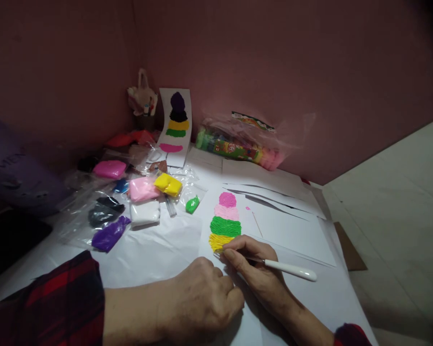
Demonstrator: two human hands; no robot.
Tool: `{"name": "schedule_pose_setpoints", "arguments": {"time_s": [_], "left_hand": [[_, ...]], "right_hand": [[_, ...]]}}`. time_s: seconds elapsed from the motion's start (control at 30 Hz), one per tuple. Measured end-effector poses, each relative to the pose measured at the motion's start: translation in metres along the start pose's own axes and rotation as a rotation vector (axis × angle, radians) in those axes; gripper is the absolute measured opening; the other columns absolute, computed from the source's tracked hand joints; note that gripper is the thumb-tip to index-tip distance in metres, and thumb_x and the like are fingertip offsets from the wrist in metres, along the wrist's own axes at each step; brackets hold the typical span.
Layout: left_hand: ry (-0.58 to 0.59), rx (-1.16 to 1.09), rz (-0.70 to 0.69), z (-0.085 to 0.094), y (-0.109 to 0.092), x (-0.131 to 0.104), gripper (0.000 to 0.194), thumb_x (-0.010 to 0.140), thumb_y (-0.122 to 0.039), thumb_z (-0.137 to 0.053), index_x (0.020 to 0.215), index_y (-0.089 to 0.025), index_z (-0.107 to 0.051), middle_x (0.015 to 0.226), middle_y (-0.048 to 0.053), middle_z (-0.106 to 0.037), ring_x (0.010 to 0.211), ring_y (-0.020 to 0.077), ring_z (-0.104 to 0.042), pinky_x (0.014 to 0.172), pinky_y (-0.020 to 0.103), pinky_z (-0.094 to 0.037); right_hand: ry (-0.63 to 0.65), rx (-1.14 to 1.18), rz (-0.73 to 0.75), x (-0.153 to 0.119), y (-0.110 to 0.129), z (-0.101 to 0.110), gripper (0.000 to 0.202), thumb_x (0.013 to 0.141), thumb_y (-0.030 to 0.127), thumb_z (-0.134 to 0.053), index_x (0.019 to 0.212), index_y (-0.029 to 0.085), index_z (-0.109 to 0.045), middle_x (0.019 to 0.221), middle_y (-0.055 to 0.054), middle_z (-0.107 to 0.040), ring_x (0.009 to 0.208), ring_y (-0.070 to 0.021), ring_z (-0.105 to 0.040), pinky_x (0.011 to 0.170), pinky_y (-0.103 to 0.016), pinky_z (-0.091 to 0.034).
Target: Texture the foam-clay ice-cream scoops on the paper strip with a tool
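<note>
My right hand (258, 266) pinches a slim metal tool with a glossy white handle (292, 270). Its tip touches the lower edge of the yellow clay band (220, 241) on a white sheet (206, 240); the tip's shape is hard to make out. Above the yellow lie a grooved green band (225, 226), a light pink band (226, 212) and a darker pink round piece (227, 199), forming a tower. Just left of the tool, my left hand (205, 298) rests curled in a fist on the paper, with nothing seen in it.
Bagged clay lies at left, including purple (110, 234), white (145, 213), yellow (168, 184) and green (192, 204) lumps. Behind stands a card with a coloured tower (176, 127), beside a clear pack of clay (238, 146). A pink-tipped stick (256, 223) lies on more sheets (292, 230).
</note>
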State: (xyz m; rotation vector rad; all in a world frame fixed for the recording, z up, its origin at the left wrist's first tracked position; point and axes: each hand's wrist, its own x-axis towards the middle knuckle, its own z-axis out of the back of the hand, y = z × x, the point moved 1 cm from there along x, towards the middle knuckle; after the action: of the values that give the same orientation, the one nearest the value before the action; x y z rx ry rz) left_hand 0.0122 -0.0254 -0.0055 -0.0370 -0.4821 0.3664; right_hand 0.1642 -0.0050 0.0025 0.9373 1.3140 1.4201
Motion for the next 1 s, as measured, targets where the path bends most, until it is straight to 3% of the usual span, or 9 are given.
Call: {"name": "schedule_pose_setpoints", "arguments": {"time_s": [0.37,0.77,1.0], "left_hand": [[0.067,-0.036,0.008,0.0026,0.0011,0.0015,0.01,0.074,-0.01,-0.052,0.072,-0.018,-0.047,0.058,-0.002,-0.054,0.045,0.0144,-0.047,0.037,0.031,-0.034],[0.046,-0.018,0.018,-0.0015,0.0016,-0.0002,0.012,0.074,-0.007,-0.05,0.072,-0.019,-0.046,0.059,-0.002,-0.055,0.044,0.014,-0.047,0.036,0.031,-0.033],[0.052,-0.004,0.007,-0.0034,0.0019,-0.0009,0.013,0.076,-0.007,-0.051,0.073,-0.019,-0.046,0.059,-0.002,-0.056,0.046,0.0142,-0.05,0.036,0.03,-0.034]], "right_hand": [[0.004,-0.035,0.005,0.0004,0.0005,0.0002,0.02,0.085,0.038,-0.07,0.079,0.018,-0.068,0.068,-0.001,-0.065,0.062,-0.0138,-0.056,0.057,-0.026,-0.044],[0.0,-0.109,0.129,0.0006,0.0017,0.0014,0.019,0.088,0.033,-0.067,0.076,0.019,-0.067,0.074,-0.001,-0.06,0.066,-0.0131,-0.053,0.059,-0.026,-0.043],[-0.008,-0.117,0.12,0.0018,0.0007,0.0012,0.019,0.088,0.034,-0.067,0.076,0.019,-0.067,0.073,-0.001,-0.061,0.065,-0.0135,-0.053,0.058,-0.026,-0.043]]}}
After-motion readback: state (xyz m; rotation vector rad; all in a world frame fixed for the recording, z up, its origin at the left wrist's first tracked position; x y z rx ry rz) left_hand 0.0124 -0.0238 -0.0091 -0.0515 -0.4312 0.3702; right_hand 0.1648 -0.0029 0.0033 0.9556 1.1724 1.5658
